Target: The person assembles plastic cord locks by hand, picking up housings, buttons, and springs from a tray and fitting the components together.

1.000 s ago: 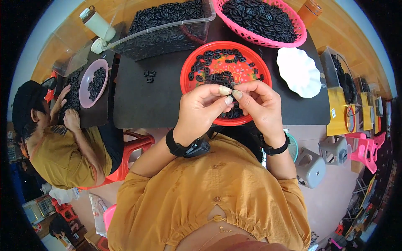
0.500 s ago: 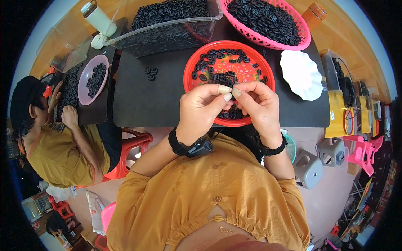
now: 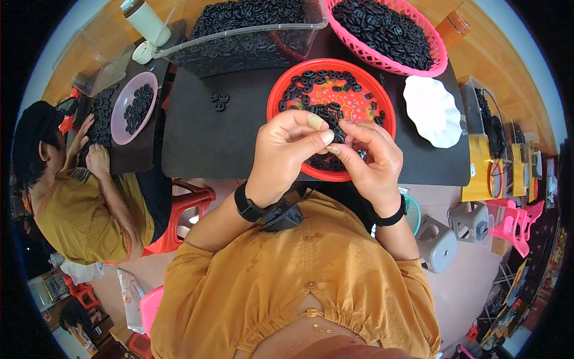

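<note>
My left hand [image 3: 284, 149] and my right hand [image 3: 378, 164] meet over the near half of a round red tray [image 3: 272, 96]. A small black oval piece [image 3: 338, 137] is pinched between the fingertips of both; the fingers partly cover it. Tan tape wraps my left index finger, and each wrist wears a black band. Similar black pieces with holes [image 3: 308, 75] lie along the tray's far rim, and more are heaped in its middle, partly behind my hands.
A clear bin [image 3: 239, 33] and a pink basket [image 3: 439, 51], both full of black pieces, stand at the back. A white wavy-edged plate [image 3: 431, 112] lies right of the tray. Three loose pieces [image 3: 220, 102] sit left. A co-worker [image 3: 89, 203] works at the left beside a pink bowl [image 3: 122, 139].
My fingertips stay together, with the right fingers shifted and the black piece now showing more between them. The whole view has moved slightly.
</note>
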Demonstrator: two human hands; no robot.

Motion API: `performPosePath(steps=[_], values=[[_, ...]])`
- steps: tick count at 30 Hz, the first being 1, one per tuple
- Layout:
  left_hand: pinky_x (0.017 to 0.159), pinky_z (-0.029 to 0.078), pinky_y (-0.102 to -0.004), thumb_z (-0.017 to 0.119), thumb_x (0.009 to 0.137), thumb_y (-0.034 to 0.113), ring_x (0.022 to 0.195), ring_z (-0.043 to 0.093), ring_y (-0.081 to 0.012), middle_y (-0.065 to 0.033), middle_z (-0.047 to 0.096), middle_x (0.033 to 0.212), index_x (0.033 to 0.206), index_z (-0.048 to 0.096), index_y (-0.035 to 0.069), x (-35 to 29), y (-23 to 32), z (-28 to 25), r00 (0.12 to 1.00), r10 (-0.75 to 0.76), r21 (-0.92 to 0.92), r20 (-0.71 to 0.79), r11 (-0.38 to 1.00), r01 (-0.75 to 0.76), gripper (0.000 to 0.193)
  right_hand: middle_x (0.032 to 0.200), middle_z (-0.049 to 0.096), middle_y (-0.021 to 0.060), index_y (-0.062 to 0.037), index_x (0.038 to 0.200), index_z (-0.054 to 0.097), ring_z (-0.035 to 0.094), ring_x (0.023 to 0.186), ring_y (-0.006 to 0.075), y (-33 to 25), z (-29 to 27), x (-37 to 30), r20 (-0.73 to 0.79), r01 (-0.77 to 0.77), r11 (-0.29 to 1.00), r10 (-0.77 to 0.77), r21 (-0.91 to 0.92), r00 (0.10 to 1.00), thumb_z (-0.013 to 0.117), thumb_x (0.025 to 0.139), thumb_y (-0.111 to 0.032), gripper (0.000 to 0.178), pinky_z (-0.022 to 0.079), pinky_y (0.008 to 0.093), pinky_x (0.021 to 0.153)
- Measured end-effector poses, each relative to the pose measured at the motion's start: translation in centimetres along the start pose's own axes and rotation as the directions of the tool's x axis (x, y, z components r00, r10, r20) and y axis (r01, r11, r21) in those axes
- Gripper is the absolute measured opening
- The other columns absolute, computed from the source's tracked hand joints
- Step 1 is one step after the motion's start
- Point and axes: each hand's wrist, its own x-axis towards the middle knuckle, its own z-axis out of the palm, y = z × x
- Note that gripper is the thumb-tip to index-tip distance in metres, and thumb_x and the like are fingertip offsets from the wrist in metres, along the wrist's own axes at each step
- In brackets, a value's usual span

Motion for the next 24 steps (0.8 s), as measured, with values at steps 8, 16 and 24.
performPosePath(steps=[8,16,24], values=[[0.069,0.054,-0.0259,0.063,0.085,-0.005,0.075,0.067,-0.0148,-0.0062,0.066,0.085,0.091,0.060,0.002,0.2,0.2,0.0,0.998,-0.047,-0.006,0.039,0.999,0.048,0.010,0.088,0.066,0.0121,-0.0019,0.099,0.064,0.065,0.073,0.0238,-0.3,0.0,-0.2,0.014,0.089,0.989,-0.088,-0.115,0.996,0.073,0.076,-0.002,0.025,0.053,0.0317,0.065],[0.071,0.054,-0.0269,0.062,0.088,0.000,0.077,0.067,-0.0149,-0.0069,0.067,0.088,0.097,0.060,0.002,0.4,-0.3,-0.3,0.994,-0.093,0.040,0.059,0.995,0.091,0.010,0.083,0.066,0.0106,-0.0026,0.098,0.065,0.066,0.074,0.0240,0.2,0.0,-0.3,0.004,0.201,0.968,-0.203,-0.150,0.979,0.072,0.077,-0.003,0.022,0.053,0.0324,0.064],[0.073,0.055,-0.0282,0.059,0.093,0.006,0.086,0.067,-0.0182,-0.0148,0.067,0.103,0.121,0.052,0.000,-0.1,-2.0,-1.4,0.993,0.093,0.232,0.071,0.967,-0.107,0.030,0.081,0.065,0.0025,-0.0022,0.110,0.061,0.058,0.064,0.0078,3.0,-6.7,7.9,-0.131,-0.265,0.960,0.276,0.094,0.952,0.065,0.089,-0.012,0.024,0.048,0.0230,0.058]])
